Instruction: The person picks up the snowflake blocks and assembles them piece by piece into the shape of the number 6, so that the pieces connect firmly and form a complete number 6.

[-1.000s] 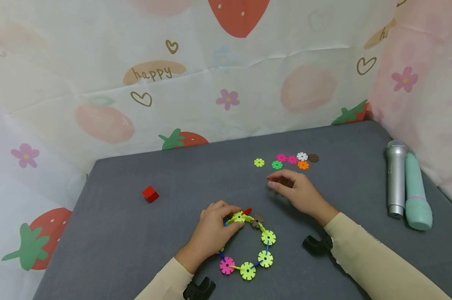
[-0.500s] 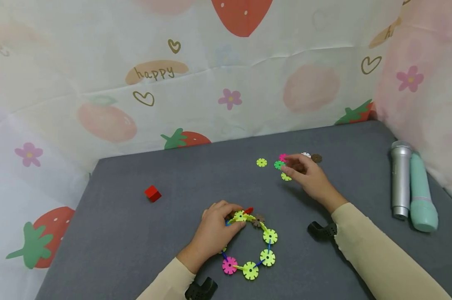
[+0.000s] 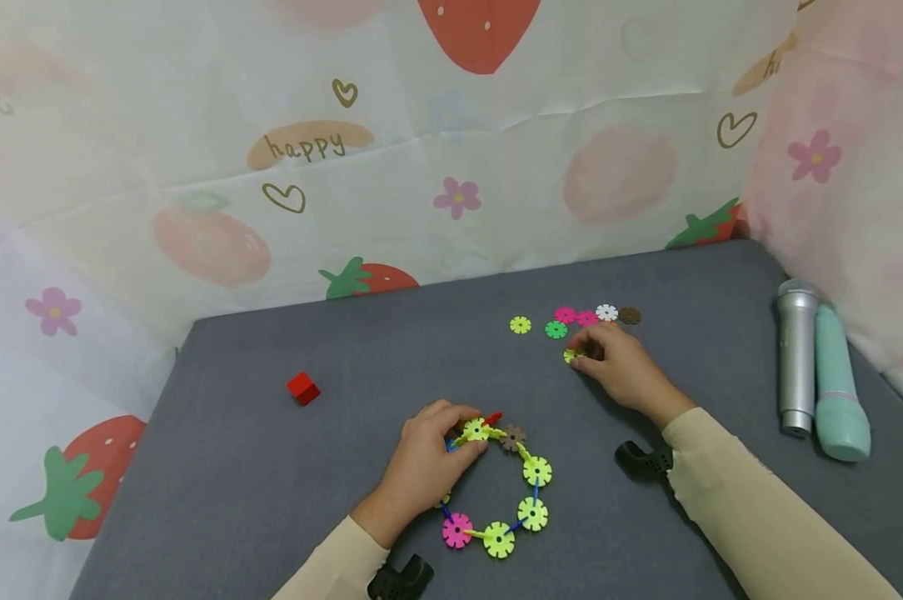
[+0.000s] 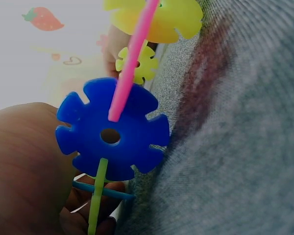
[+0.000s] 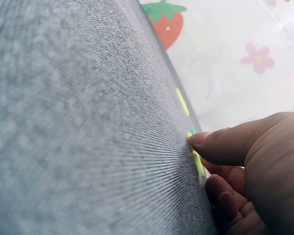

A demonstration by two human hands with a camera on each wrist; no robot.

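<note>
My left hand (image 3: 424, 457) grips the far left side of a ring of interlocking plastic discs (image 3: 532, 514), thumb and fingers round a yellow-green disc (image 3: 476, 430). The ring has yellow-green, pink, brown, blue and red pieces, slotted edge to edge; my hand covers part of its left side. In the left wrist view a blue notched disc (image 4: 85, 134) carries pink and green discs seen edge-on. Farther right, my right hand (image 3: 618, 367) pinches a loose yellow-green disc (image 3: 569, 356) low over the table. The right wrist view shows the thumb (image 5: 210, 144) against that disc's edge.
Loose discs lie behind the right hand: yellow-green (image 3: 521, 325), green (image 3: 556, 330), pink (image 3: 565, 315), white (image 3: 606, 312) and brown (image 3: 630, 316). A red cube (image 3: 303, 388) sits at left. A silver microphone (image 3: 797, 358) and a mint-green one (image 3: 841, 383) lie at right.
My right hand moved right and away over the loose discs, then came back slightly to the yellow-green disc, uncovering the pink and white ones. My left hand stays on the ring.
</note>
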